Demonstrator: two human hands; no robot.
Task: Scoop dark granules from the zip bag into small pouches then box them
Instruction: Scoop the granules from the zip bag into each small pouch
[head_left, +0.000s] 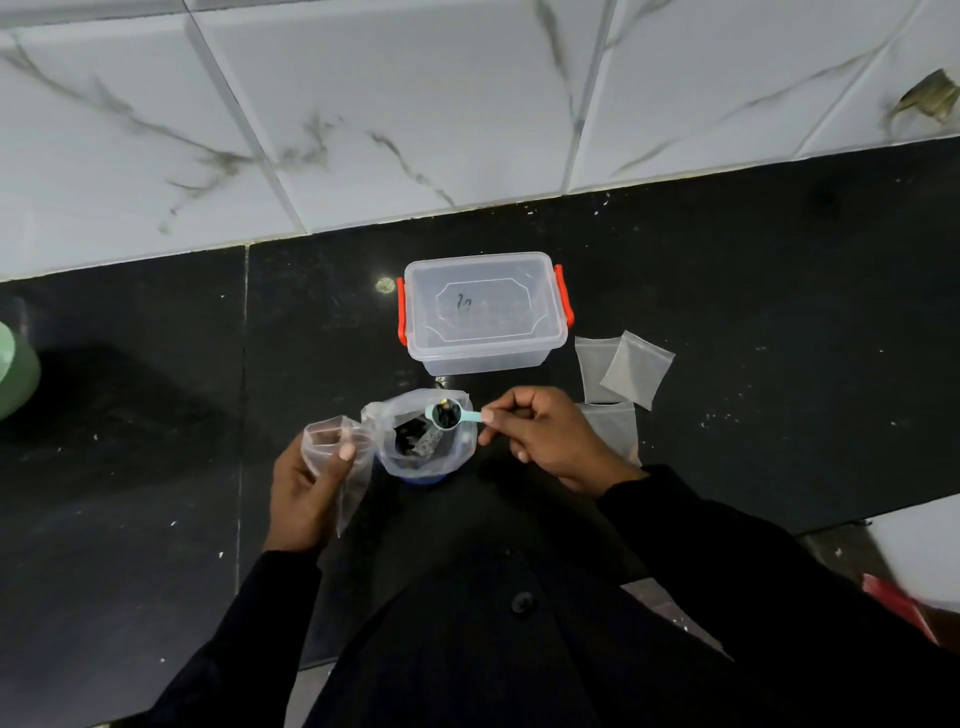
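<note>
Your right hand (545, 439) has its grip pinched closed on the handle of the teal scoop (447, 415), whose loaded bowl sits above the open zip bag (415, 452). Your left hand (306, 493) grips the small pouch (337, 447), mouth held open just beside the bag's left rim. Recommended: keep the bowl level, cross the short gap leftward and tip only once inside the pouch mouth; the lidded box (483, 317) stands behind the bag and the spare pouches (626, 371) lie to the right, so that path over the tabletop (779, 312) looks unobstructed.
</note>
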